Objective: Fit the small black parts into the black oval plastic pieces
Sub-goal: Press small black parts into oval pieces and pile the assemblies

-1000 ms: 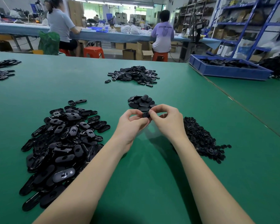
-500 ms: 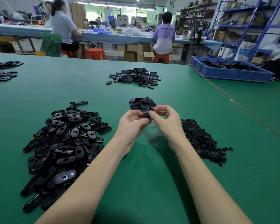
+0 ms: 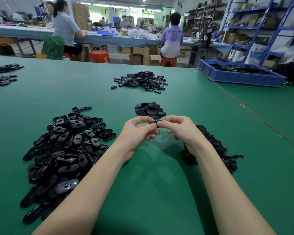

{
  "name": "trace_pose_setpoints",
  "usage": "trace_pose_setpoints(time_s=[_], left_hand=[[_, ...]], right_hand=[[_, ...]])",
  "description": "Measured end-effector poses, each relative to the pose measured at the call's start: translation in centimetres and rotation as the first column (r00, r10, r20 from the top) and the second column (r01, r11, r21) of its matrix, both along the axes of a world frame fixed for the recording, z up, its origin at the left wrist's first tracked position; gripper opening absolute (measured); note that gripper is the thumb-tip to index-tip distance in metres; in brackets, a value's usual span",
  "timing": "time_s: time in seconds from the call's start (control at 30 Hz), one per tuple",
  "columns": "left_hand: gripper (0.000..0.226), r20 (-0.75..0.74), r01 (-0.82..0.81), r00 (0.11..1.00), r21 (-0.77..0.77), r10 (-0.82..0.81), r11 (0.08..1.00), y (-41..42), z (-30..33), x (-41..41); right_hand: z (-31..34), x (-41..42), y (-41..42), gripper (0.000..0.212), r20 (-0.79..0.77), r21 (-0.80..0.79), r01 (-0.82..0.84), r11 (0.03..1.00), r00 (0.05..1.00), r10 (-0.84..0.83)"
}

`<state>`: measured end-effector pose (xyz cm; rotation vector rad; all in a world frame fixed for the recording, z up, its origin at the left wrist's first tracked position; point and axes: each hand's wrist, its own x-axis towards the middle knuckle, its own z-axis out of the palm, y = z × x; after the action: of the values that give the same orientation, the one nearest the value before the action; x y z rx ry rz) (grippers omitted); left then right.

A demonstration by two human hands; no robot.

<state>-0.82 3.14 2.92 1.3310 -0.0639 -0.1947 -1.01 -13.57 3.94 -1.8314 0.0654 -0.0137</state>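
1. My left hand (image 3: pixel 137 131) and right hand (image 3: pixel 182 129) meet above the green worktop (image 3: pixel 159 192), fingertips together.
2. Both hands pinch one oval piece (image 3: pixel 154 122), held edge-on between them; fingers curled round it. Whether a small part sits in it, I cannot tell.
3. Big pile of oval pieces (image 3: pixel 64 150) lies to my left on the worktop, loose and overlapping, some with the slot side up.
4. Pile of small parts (image 3: pixel 215 148) lies to my right, partly hidden behind my right wrist.
5. Small stack of ovals (image 3: pixel 149 109) sits just beyond my hands, close to my fingertips but apart from them.
6. Further back, mid-worktop, another heap (image 3: pixel 141 80) of black pieces; two more heaps (image 3: pixel 2 75) at the far left edge.
7. Blue tray (image 3: pixel 241 78) holding black pieces stands on the adjoining worktop, far right.
8. Behind: two people seated on orange stools (image 3: pixel 98 56) at a long blue bench (image 3: pixel 109 39), backs mostly to me. Blue shelving (image 3: pixel 261 28) with boxes on the right.
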Motion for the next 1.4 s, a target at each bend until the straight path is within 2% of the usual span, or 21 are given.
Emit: trace_pose_setpoints(time_s=[0.2, 0.53, 0.83, 0.93, 1.0, 1.1, 1.2, 1.3, 1.4], left_hand=[[0.01, -0.001, -0.002, 1.0, 0.023, 0.002, 1.0, 0.3, -0.5, 0.3], [0.012, 0.026, -0.048, 0.999, 0.082, 0.046, 0.995, 0.7, -1.0, 0.6], [0.01, 0.062, -0.133, 0.991, 0.236, 0.122, 0.963, 0.2, -1.6, 0.5], [0.013, 0.142, -0.135, 0.985, 0.268, 0.1, 0.954, 0.3, -1.4, 0.5], [0.02, 0.279, -0.158, 0.959, 0.388, 0.048, 0.908, 0.8, -1.2, 0.6], [0.02, 0.456, -0.264, 0.89, 0.558, -0.024, 0.787, 1.2, -1.1, 0.8], [0.019, 0.503, -0.347, 0.864, 0.611, -0.01, 0.712, 1.1, -1.4, 1.3], [0.02, 0.564, -0.435, 0.826, 0.62, 0.014, 0.653, 0.7, -1.6, 2.5], [0.022, 0.633, -0.556, 0.773, 0.66, 0.024, 0.506, -0.8, -1.3, 4.8]], right_hand=[[-0.1, 0.0, 0.1, 0.007, 0.071, -0.079, 0.032, 0.996, 0.997, -0.026], [-0.6, 0.1, 0.7, 0.013, 0.1, -0.11, 0.033, 0.993, 0.995, -0.022], [-2.0, 0.2, 1.3, 0.017, 0.144, -0.154, 0.08, 0.985, 0.988, -0.058], [-2.1, 0.3, 1.1, 0.016, 0.117, -0.068, 0.056, 0.996, 0.992, -0.048], [-2.0, 0.3, 0.9, 0.012, 0.085, 0.03, 0.061, 0.998, 0.994, -0.063], [-1.7, 0.4, 0.4, 0.004, 0.057, 0.053, 0.065, 0.996, 0.996, -0.068], [-1.6, 0.5, 0.2, 0.01, 0.076, 0.027, 0.065, 0.998, 0.995, -0.067], [-2.1, 0.6, -0.1, 0.015, 0.145, -0.063, 0.177, 0.982, 0.975, -0.166], [-2.5, 0.7, -0.5, 0.013, 0.175, -0.119, 0.225, 0.967, 0.964, -0.203]])
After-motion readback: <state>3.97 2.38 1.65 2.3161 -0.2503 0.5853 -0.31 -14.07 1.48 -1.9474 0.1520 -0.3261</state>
